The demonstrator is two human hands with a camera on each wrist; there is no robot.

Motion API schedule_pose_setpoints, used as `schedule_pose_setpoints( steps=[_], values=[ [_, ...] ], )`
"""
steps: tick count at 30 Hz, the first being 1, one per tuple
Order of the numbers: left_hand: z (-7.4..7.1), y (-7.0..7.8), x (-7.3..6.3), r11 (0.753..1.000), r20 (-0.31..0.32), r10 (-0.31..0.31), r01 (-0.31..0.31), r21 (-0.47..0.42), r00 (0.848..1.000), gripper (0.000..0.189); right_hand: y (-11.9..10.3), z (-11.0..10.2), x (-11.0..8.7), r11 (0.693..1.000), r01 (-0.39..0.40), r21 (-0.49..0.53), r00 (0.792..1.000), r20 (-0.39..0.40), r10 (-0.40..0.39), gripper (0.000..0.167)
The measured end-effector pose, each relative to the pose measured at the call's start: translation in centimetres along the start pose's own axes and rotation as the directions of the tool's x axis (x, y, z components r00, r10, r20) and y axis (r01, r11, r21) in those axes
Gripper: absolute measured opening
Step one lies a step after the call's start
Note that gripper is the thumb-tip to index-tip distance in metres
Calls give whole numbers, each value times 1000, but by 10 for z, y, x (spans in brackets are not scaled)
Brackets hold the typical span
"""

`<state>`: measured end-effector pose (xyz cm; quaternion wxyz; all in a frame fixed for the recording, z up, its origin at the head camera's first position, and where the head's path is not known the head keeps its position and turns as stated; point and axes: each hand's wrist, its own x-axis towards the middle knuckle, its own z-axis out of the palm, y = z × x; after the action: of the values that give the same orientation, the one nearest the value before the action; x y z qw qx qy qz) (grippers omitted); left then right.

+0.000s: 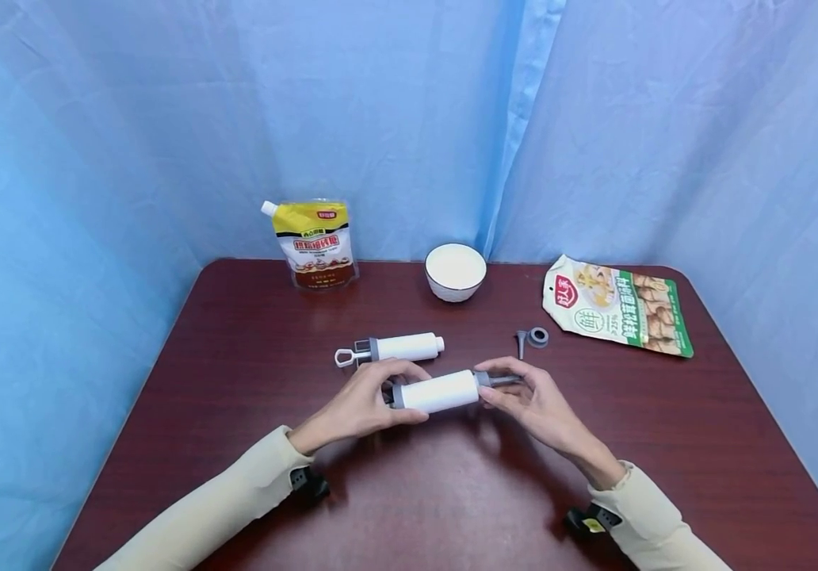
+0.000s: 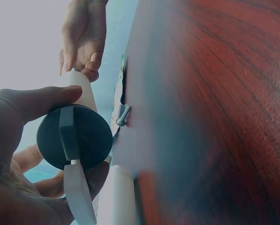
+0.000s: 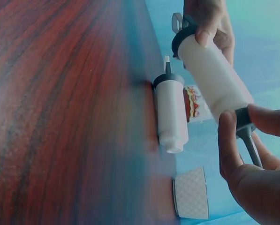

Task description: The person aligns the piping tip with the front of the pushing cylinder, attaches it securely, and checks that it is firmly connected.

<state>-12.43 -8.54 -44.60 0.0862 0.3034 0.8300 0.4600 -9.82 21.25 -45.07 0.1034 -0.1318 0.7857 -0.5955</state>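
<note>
A white piping syringe (image 1: 441, 392) with grey ends is held slightly tilted above the table between both hands. My left hand (image 1: 372, 395) grips its left end round the grey cap (image 2: 95, 136), where the pull handle (image 2: 79, 192) sticks out. On the right end, my right hand (image 1: 532, 403) pinches the grey collar (image 3: 243, 118), from which a long thin nozzle (image 3: 250, 147) points away. A second white piping syringe (image 1: 406, 347) lies just behind, its handle to the left. A small grey nozzle (image 1: 521, 342) and a grey ring (image 1: 538, 337) lie beyond my right hand.
A stand-up pouch with a white spout (image 1: 316, 246) stands at the back left of the dark red table (image 1: 423, 500). A white bowl (image 1: 455, 277) sits at the back middle. To the right lies a green and white food packet (image 1: 619, 308). Blue curtains surround the table.
</note>
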Motion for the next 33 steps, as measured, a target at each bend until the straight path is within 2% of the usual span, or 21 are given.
schedule_pose_setpoints(
  steps=[6,10,14,18,22,25,29,33],
  values=[
    [1,-2,-3,1000,50,-11,12,-13,999,39,5,0,2,997,-35,-66,999,-18,34,22],
    [5,-1,-3,999,66,-12,14,-28,998,39,7,3,2,993,-22,-115,997,-71,14,18],
    [7,0,-3,998,85,-8,14,-64,996,38,7,5,2,994,-5,-110,995,-100,-6,15],
    [5,-4,-2,993,113,-39,51,-106,993,37,6,2,0,997,15,-81,999,-40,-18,16],
    [-2,-5,-3,979,138,-110,131,-153,984,38,5,-5,-2,1000,20,-21,999,38,-20,29],
    [-5,-5,-3,973,151,-128,154,-172,980,38,4,-8,-1,1000,11,25,997,76,-13,34],
    [-6,-4,-3,974,169,-119,148,-171,978,38,7,-7,2,1000,-14,2,996,89,14,25],
    [-4,-4,-4,974,180,-122,153,-169,976,37,10,-3,4,997,-43,-67,997,58,47,22]
  ],
)
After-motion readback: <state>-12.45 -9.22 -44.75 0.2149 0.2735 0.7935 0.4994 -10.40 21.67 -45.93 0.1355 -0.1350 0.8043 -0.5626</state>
